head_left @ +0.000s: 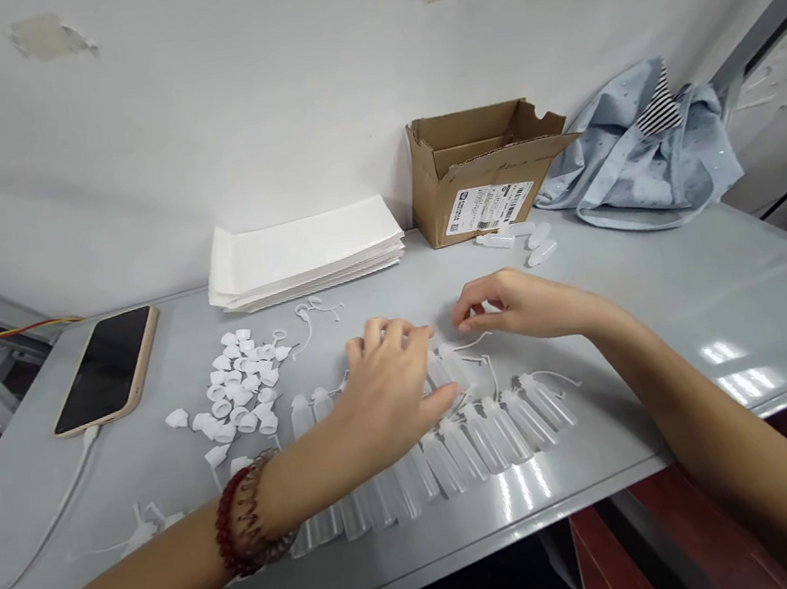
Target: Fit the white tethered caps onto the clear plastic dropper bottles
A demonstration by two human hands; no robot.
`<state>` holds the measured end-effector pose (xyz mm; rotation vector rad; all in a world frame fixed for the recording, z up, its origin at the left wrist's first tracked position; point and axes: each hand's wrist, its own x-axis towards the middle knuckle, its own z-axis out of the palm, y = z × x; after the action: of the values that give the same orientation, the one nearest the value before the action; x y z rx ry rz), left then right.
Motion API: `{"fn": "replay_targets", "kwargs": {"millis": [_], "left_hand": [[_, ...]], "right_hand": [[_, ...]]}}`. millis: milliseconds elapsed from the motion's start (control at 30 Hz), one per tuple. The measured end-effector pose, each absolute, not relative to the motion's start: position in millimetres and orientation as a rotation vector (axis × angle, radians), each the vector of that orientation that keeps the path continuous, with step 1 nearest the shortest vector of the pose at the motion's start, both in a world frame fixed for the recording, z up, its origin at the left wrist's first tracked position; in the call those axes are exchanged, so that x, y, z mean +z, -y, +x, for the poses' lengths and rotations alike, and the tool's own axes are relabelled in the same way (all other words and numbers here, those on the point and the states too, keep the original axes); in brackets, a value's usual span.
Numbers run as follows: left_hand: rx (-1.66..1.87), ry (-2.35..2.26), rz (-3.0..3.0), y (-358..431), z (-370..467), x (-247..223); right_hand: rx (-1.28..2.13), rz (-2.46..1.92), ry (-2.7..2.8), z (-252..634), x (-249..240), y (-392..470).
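Observation:
Small clear plastic bottles lie side by side in a row along the front of the table, with a second, partly hidden row behind. Thin white straps trail from some of their necks. Over the bottles reaches my left hand, fingers bent and apart, thumb stretched out; it hides several of them. My right hand is just behind the bottles at the right, its fingers curled towards the thumb near a thin strap. Whether anything sits between those fingertips is hidden. A heap of white caps lies left of my left hand.
At the back are a stack of white sheets, an open cardboard box and a light blue cloth bag. Loose clear pieces lie before the box. A phone with a charging cable rests at left.

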<state>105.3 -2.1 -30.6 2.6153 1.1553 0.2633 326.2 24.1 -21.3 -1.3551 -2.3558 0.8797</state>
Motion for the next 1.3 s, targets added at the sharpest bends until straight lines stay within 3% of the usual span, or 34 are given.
{"fn": "replay_targets", "kwargs": {"millis": [167, 300, 500, 700, 967, 1133, 1300], "left_hand": [[0.432, -1.539, 2.823, -32.5, 55.2, -32.9], [0.09, -1.513, 3.24, -66.1, 16.5, -31.6], [0.04, -1.378, 3.13, -91.9, 4.7, -37.8], [0.213, -1.378, 2.912, -94.8, 6.1, -36.1], [0.529, -1.272, 2.306, -68.1, 21.2, -13.8], [0.747, -1.198, 1.96, -33.1, 42.5, 4.8], [0.928, -1.138, 2.007, -5.8, 61.9, 11.2]], "right_hand": [[0.19, -1.625, 2.115, 369.2, -19.8, -39.5], [-0.129, -1.943, 1.984, 414.6, -23.5, -49.4], [-0.003, -2.054, 1.994, 439.7, -21.5, -46.8], [0.19, -2.041, 2.134, 439.3, -29.5, -54.2], [0.14, -2.044, 2.067, 433.7, -38.8, -59.8], [0.199, -1.747, 2.096, 369.1, -22.7, -39.1], [0.523, -1.056, 2.071, 298.7, -18.6, -9.2]]}}
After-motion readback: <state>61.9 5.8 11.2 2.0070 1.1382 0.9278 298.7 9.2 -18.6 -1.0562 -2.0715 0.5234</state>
